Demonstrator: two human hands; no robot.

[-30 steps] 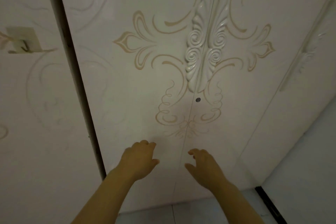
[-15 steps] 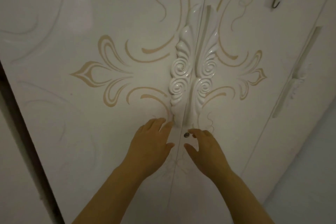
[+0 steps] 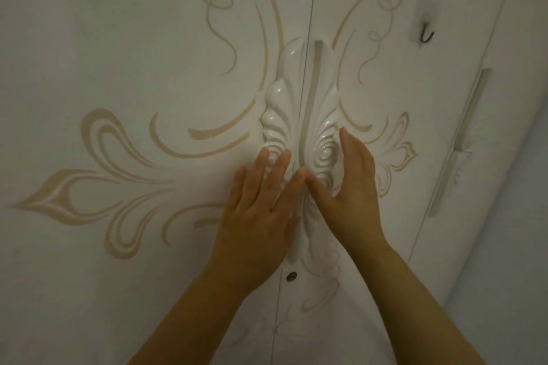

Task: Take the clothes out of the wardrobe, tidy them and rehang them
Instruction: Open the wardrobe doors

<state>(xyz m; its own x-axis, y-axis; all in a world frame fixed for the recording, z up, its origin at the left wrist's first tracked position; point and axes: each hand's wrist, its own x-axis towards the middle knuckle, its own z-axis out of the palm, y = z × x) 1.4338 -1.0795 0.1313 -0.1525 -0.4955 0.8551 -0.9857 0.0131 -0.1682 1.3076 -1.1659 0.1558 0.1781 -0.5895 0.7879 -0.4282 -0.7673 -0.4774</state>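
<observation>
At the seam between the two doors, your hands meet on the carved handles. Your left hand [image 3: 255, 216] lies open, fingers spread flat over the lower part of the left handle [image 3: 281, 115], its fingertips on the carved scroll. Your right hand [image 3: 347, 190] is open too, thumb and fingers cupped either side of the right handle [image 3: 324, 127], not closed around it. Both wardrobe doors, the left door [image 3: 133, 68] and right door [image 3: 394, 98], are shut, so no clothes show. A small keyhole [image 3: 291, 276] sits just below your left hand, beside the seam. A hook [image 3: 426, 28] is stuck high on the right door.
</observation>
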